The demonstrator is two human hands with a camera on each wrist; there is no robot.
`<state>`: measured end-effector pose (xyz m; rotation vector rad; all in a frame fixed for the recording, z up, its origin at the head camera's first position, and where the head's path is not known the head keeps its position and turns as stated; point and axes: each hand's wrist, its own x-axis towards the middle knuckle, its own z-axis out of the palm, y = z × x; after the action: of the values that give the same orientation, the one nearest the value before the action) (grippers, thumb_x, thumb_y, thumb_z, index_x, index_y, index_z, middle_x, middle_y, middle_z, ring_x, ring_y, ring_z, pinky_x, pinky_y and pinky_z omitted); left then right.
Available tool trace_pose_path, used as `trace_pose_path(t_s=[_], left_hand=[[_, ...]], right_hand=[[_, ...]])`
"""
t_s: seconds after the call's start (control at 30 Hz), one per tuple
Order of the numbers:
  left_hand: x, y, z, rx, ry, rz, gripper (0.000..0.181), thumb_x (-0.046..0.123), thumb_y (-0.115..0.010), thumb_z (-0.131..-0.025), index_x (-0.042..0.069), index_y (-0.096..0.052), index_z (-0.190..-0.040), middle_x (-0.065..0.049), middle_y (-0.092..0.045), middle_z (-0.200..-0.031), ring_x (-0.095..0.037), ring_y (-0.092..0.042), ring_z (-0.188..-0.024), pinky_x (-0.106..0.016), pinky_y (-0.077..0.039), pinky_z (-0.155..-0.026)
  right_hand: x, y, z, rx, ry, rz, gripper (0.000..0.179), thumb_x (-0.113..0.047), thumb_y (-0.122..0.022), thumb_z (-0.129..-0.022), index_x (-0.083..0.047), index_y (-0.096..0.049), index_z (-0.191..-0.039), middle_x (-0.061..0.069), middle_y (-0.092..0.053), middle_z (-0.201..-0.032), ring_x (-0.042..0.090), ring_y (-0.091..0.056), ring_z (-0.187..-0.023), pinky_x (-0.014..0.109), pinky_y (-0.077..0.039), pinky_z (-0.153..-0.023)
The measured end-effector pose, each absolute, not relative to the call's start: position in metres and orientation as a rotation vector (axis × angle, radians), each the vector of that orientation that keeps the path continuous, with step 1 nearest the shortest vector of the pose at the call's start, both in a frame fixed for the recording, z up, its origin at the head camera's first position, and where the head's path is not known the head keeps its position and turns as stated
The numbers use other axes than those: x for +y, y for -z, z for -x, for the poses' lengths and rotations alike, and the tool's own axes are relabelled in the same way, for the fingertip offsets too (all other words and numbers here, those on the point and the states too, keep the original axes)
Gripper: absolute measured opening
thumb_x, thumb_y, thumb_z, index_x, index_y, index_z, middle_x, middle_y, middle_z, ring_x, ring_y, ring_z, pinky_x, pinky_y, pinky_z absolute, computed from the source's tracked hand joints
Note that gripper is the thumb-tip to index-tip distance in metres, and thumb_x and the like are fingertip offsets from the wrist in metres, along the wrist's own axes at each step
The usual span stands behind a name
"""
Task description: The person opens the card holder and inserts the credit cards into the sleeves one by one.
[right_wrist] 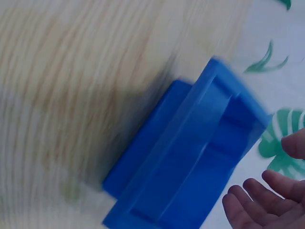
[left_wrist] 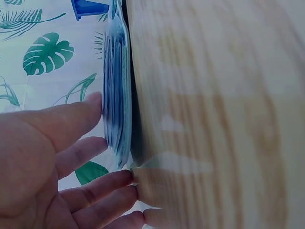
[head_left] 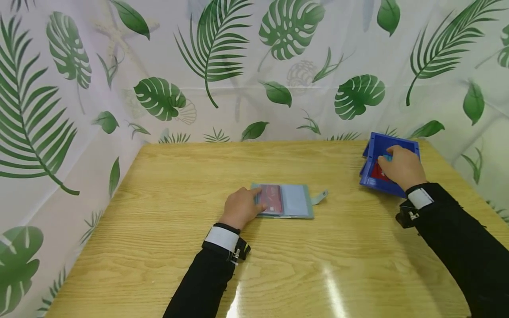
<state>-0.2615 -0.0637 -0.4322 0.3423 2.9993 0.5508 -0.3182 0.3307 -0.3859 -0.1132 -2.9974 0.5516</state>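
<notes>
A light-blue card holder (head_left: 296, 201) lies opened out on the table, a pinkish-red card (head_left: 271, 198) in its left pocket. My left hand (head_left: 240, 206) rests at its left edge. Thumb and index finger touch the layered sleeves (left_wrist: 114, 90) in the left wrist view, the other fingers reaching the table. At the right, my right hand (head_left: 403, 168) reaches over a tilted blue tray (head_left: 397, 141), close to a red card (head_left: 379, 172) and a small cyan piece (head_left: 387, 157). Its fingers and thumb stand apart in the right wrist view, with nothing visible between them.
The card holder's strap (head_left: 320, 197) sticks out to the right. Behind the wooden table (head_left: 179, 168) hangs a white leaf-printed cloth (head_left: 238, 106), which also runs along the left and right sides.
</notes>
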Motion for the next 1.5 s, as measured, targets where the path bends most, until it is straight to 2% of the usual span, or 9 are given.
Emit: trace_pose_path(t_s=[0.23,0.33,0.4,0.53,0.67,0.8,0.9,1.23,1.5], left_hand=[[-0.058,0.439,0.260,2.992,-0.569,-0.373,0.054,0.036,-0.071,-0.089,0.016,-0.058,-0.137,-0.016,-0.065,-0.118,-0.030,-0.060,-0.109,-0.042,-0.048,-0.090],[-0.055,0.442,0.259,2.992,-0.563,-0.392,0.054,0.037,-0.071,-0.089,0.016,-0.058,-0.137,-0.016,-0.065,-0.117,-0.029,-0.060,-0.109,-0.042,-0.048,-0.089],[-0.053,0.442,0.259,2.991,-0.553,-0.393,0.054,0.038,-0.071,-0.089,0.017,-0.058,-0.137,-0.015,-0.065,-0.118,-0.029,-0.060,-0.109,-0.041,-0.048,-0.090],[-0.053,0.439,0.258,2.990,-0.538,-0.375,0.054,0.040,-0.071,-0.088,0.019,-0.059,-0.136,-0.015,-0.065,-0.119,-0.029,-0.059,-0.112,-0.041,-0.049,-0.090],[-0.055,0.436,0.258,2.996,-0.546,-0.365,0.054,0.040,-0.071,-0.088,0.019,-0.059,-0.136,-0.015,-0.064,-0.120,-0.030,-0.058,-0.114,-0.041,-0.048,-0.092],[-0.057,0.434,0.259,2.999,-0.552,-0.366,0.054,0.039,-0.070,-0.089,0.018,-0.059,-0.136,-0.015,-0.064,-0.122,-0.030,-0.058,-0.115,-0.041,-0.047,-0.093],[-0.058,0.433,0.259,2.989,-0.553,-0.355,0.054,0.040,-0.070,-0.089,0.018,-0.058,-0.137,-0.016,-0.062,-0.126,-0.031,-0.056,-0.119,-0.042,-0.046,-0.096],[-0.066,0.431,0.261,2.997,-0.548,-0.326,0.053,0.039,-0.069,-0.090,0.019,-0.058,-0.137,-0.016,-0.061,-0.126,-0.031,-0.056,-0.118,-0.042,-0.047,-0.095],[-0.070,0.430,0.261,2.986,-0.562,-0.313,0.054,0.039,-0.069,-0.090,0.017,-0.057,-0.138,-0.018,-0.059,-0.128,-0.032,-0.055,-0.119,-0.043,-0.046,-0.095]], right_hand=[[0.353,0.411,0.322,-3.162,-0.471,0.310,0.064,-0.028,-0.046,-0.098,0.028,-0.037,-0.127,0.047,-0.048,-0.113,0.057,-0.054,-0.098,0.060,-0.049,-0.078],[0.361,0.422,0.323,-3.186,-0.437,0.316,0.052,-0.029,-0.048,-0.095,0.022,-0.054,-0.102,0.037,-0.056,-0.089,0.047,-0.059,-0.078,0.052,-0.050,-0.063],[0.366,0.428,0.326,-3.198,-0.433,0.321,0.046,-0.031,-0.049,-0.093,0.012,-0.055,-0.080,0.027,-0.056,-0.076,0.039,-0.057,-0.070,0.047,-0.048,-0.058],[0.369,0.430,0.331,-3.229,-0.448,0.350,0.044,-0.036,-0.048,-0.091,0.000,-0.054,-0.066,0.019,-0.054,-0.072,0.033,-0.053,-0.067,0.043,-0.045,-0.056],[0.366,0.428,0.335,-3.215,-0.362,0.378,0.048,-0.034,-0.054,-0.090,0.014,-0.056,-0.089,0.031,-0.058,-0.079,0.040,-0.058,-0.069,0.046,-0.048,-0.055],[0.364,0.428,0.340,-3.210,-0.260,0.380,0.065,-0.031,-0.058,-0.089,0.024,-0.039,-0.119,0.043,-0.056,-0.096,0.051,-0.061,-0.078,0.052,-0.051,-0.057],[0.361,0.425,0.340,-3.224,-0.260,0.361,0.065,-0.027,-0.056,-0.090,0.025,-0.035,-0.124,0.044,-0.054,-0.098,0.052,-0.060,-0.080,0.053,-0.050,-0.058],[0.348,0.420,0.347,-3.214,-0.283,0.317,0.058,-0.015,-0.054,-0.088,0.025,-0.034,-0.126,0.044,-0.053,-0.098,0.053,-0.059,-0.081,0.056,-0.050,-0.061],[0.340,0.418,0.348,-3.221,-0.344,0.304,0.034,-0.013,-0.055,-0.087,0.018,-0.051,-0.101,0.030,-0.057,-0.081,0.040,-0.058,-0.068,0.047,-0.047,-0.056]])
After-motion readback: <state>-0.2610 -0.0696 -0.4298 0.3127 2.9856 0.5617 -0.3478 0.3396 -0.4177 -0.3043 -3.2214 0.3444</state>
